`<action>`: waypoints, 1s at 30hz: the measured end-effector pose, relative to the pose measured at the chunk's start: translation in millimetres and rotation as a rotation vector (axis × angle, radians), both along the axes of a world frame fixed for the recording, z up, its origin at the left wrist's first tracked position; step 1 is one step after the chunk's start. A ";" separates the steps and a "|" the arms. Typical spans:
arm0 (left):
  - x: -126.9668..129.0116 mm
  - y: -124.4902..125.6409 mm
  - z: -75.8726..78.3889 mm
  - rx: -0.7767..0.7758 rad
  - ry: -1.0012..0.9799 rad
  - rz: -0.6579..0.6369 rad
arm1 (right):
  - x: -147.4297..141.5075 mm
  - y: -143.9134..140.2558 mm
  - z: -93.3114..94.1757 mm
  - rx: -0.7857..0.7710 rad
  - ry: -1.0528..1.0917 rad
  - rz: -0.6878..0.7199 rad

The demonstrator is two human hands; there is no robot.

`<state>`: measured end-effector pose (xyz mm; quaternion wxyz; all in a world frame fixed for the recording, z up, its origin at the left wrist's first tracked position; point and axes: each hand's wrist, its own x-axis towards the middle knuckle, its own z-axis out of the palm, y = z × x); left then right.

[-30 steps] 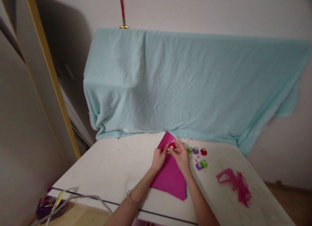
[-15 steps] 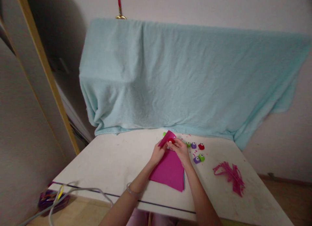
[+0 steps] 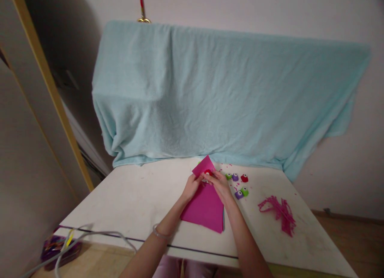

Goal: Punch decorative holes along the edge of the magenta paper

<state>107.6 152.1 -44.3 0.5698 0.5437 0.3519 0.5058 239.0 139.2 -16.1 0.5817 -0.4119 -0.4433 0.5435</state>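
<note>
Head view, near to far. Cables (image 3: pixel 90 238) hang off the near-left table (image 3: pixel 135 206) edge. Both forearms reach forward over the white top. Pink paper (image 3: pixel 205 206) lies flat mid-table, its far corner lifted. Left hand (image 3: pixel 190 187) pinches the paper's left edge near that corner. Right hand (image 3: pixel 220 184) has fingers closed on a small red punch (image 3: pixel 208 173), set on the paper's far end. Right of the hands: five small punches (image 3: pixel 237 186), green, purple, red, among pink flecks. Further right, pink strips (image 3: pixel 277 210) in a loose heap. Behind the table, blue cloth (image 3: pixel 225 98) drapes down to the tabletop.
</note>
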 end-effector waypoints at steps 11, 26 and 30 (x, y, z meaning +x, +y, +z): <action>-1.7 7.8 -12.2 0.038 0.167 0.062 | -2.4 -1.6 -2.3 -0.030 0.018 -0.029; -3.6 6.9 -8.5 0.062 0.225 0.043 | -1.1 1.6 -9.2 -0.059 0.021 -0.064; -2.7 3.6 -3.7 0.107 0.283 0.049 | 0.7 0.9 -9.1 -0.107 0.021 -0.097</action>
